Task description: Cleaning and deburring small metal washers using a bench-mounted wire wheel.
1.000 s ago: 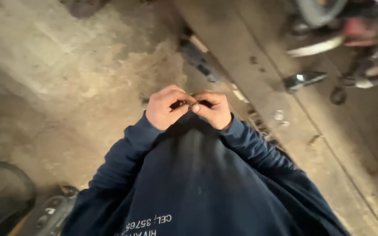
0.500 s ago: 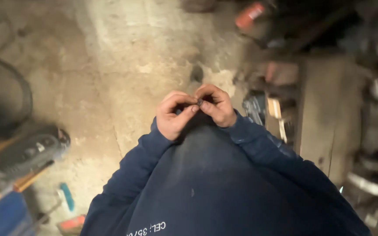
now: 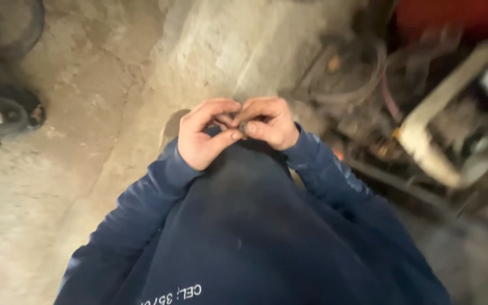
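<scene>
Both hands met at the chest: the left hand (image 3: 201,135) and right hand (image 3: 269,121) pinched a small dark metal piece (image 3: 240,125) between fingertips — too small to identify. Best worked close over the navy sweatshirt (image 3: 244,226) — a slip meant the concrete floor (image 3: 103,130).

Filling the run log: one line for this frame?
left hand pinching small dark part | right hand pinching same part | concrete floor below

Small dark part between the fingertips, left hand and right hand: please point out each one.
small dark part (image 3: 240,125), head view, on its visible middle.
left hand (image 3: 201,138), head view, on the back of the hand.
right hand (image 3: 272,121), head view, on the knuckles.
</scene>
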